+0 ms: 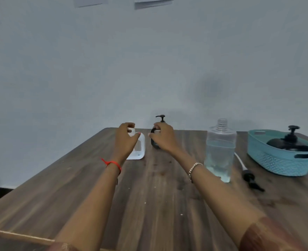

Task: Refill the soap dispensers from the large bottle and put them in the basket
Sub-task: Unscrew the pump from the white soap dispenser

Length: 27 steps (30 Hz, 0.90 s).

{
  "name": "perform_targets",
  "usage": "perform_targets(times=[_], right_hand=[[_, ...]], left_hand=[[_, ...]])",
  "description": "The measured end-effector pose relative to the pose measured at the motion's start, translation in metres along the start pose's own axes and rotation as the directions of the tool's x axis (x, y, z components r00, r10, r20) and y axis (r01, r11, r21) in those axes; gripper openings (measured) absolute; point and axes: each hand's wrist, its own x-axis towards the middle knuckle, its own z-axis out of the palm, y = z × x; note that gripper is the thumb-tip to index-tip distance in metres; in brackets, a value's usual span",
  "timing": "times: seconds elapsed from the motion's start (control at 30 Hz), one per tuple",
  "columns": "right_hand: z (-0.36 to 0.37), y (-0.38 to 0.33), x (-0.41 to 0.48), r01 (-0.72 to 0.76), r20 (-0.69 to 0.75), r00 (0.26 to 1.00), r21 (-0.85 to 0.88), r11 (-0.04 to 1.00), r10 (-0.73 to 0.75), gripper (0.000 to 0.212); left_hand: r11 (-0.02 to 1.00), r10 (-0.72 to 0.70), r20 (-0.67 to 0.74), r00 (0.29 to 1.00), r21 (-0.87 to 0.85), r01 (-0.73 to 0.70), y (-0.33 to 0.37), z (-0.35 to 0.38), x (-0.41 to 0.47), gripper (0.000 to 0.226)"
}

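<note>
Wooden desk [149, 196] against a pale wall: at its far edge the left hand [126, 140] curls its fingers round the top of the white bottle [139, 151]. The right hand [163, 137] grips a black dispenser [154, 144] just beside it. An uncapped clear dispenser [220, 151] stands to the right, with a loose pump [249, 175] next to it. The blue basket [280, 160] near the right edge holds a second dispenser [291, 142].

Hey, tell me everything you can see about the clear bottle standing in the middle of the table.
The clear bottle looks like transparent plastic, with flat sides, rounded shoulders and a threaded neck that is open, with no cap or pump on it. Pale bluish liquid fills most of it. It stands upright on the wooden table, just left of the teal basket. Only the table touches it.
</note>
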Motion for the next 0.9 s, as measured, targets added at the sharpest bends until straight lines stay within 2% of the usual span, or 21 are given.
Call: perform_targets(times=[0.1,0.17,0.27,0.4,0.5,0.57,0.7,0.8,0.9], right_hand=[[0.019,0.014,0.01,-0.059,0.068,0.996,-0.008,0.998,0.059,0.046],[0.029,0.021,0.018,-0.095,0.137,0.986,-0.001,0.996,0.094,0.058],[0.044,0.028,0.03,-0.144,0.204,0.97,0.036,0.989,0.134,0.072],[0.063,0.036,0.043,-0.213,0.25,0.951,0.099,0.972,0.183,0.077],[0.075,0.04,0.051,-0.231,0.267,0.944,0.122,0.965,0.193,0.077],[0.08,0.04,0.055,-0.224,0.271,0.944,0.115,0.968,0.186,0.076],[0.075,0.039,0.059,-0.162,0.215,0.965,0.036,0.986,0.15,0.051],[0.06,0.041,0.058,-0.162,0.246,0.959,0.05,0.986,0.145,0.049],[0.033,0.041,0.055,-0.234,0.262,0.948,0.188,0.954,0.181,0.049]], left_hand=[[0.999,-0.052,0.006,0.999,0.009,0.052,-0.023,0.001,0.005,0.049],[0.994,-0.103,0.013,0.995,0.021,0.103,-0.035,0.003,0.013,0.062],[0.977,-0.21,0.092,0.973,0.058,0.206,-0.053,0.006,0.024,0.08],[0.95,-0.308,0.178,0.935,0.102,0.294,-0.073,0.011,0.033,0.091],[0.942,-0.335,0.187,0.924,0.052,0.331,-0.083,0.014,0.039,0.084],[0.945,-0.321,0.199,0.926,0.002,0.328,-0.088,0.015,0.042,0.068],[0.962,-0.265,0.13,0.956,-0.031,0.271,-0.092,0.02,0.043,0.032],[0.953,-0.265,0.138,0.954,-0.116,0.282,-0.09,0.023,0.043,0.031],[0.906,-0.247,0.253,0.935,-0.281,0.315,-0.078,0.026,0.041,0.034]])
